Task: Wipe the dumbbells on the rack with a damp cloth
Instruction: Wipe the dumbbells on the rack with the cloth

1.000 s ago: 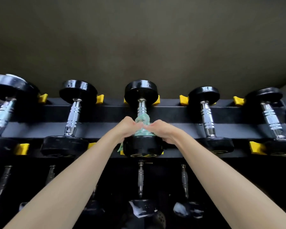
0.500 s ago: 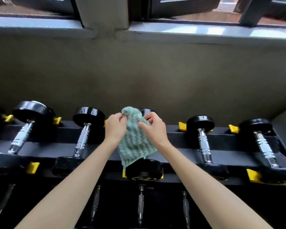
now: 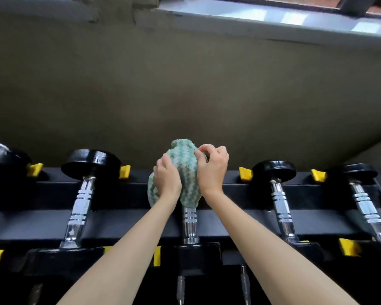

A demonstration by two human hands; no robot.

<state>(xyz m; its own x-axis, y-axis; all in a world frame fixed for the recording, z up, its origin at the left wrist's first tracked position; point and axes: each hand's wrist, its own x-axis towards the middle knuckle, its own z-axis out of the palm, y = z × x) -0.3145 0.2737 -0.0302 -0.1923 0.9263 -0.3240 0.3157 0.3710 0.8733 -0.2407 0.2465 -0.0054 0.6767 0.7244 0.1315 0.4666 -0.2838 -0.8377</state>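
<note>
Wiping far head of centre dumbbell (image 3: 190, 223) through draped cloth (image 3: 186, 170); gripping it with left hand (image 3: 168, 180), pinching top with right hand (image 3: 211, 170). Next, likely: rub round head, then handle

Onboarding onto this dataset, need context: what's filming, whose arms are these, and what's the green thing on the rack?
There is no robot here. A person wears one camera on the head, looking forward and down, so the two bare arms are their own; this is the only view. In front is a black rack against a wall, with dumbbells lying in yellow cradles. The left hand and right hand both grip a green-and-white cloth. It is draped over the far end of the middle dumbbell, which fits the wiping task.
</note>
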